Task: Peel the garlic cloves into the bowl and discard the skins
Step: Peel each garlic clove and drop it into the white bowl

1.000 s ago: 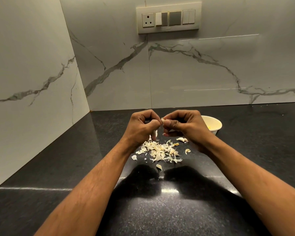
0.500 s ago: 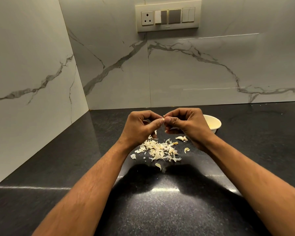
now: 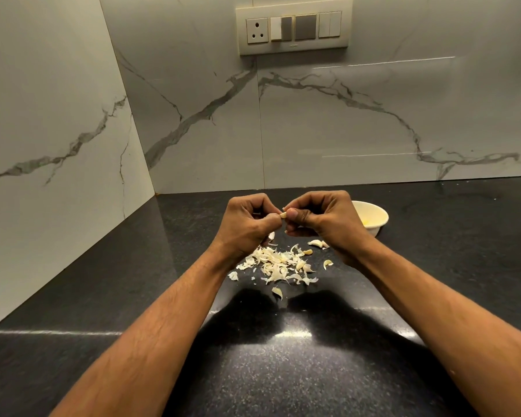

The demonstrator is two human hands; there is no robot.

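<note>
A small garlic clove (image 3: 283,214) is pinched between my left hand (image 3: 247,225) and my right hand (image 3: 322,219), held above the black counter. Both hands have curled fingers and their thumbs meet at the clove; most of it is hidden by the fingertips. Below the hands lies a pile of pale garlic skins (image 3: 275,264). A few cloves (image 3: 318,243) lie just right of the pile, under my right hand. A white bowl (image 3: 376,219) stands behind my right hand, partly hidden by it, with something pale yellow inside.
The black speckled counter (image 3: 283,371) runs into a corner between two marble walls. A switch and socket plate (image 3: 294,27) is on the back wall. A single loose skin (image 3: 278,292) lies nearer to me than the pile.
Both hands stay together over the pile, working the clove. The clove's tip now shows between the thumbs. The view has shifted slightly.
</note>
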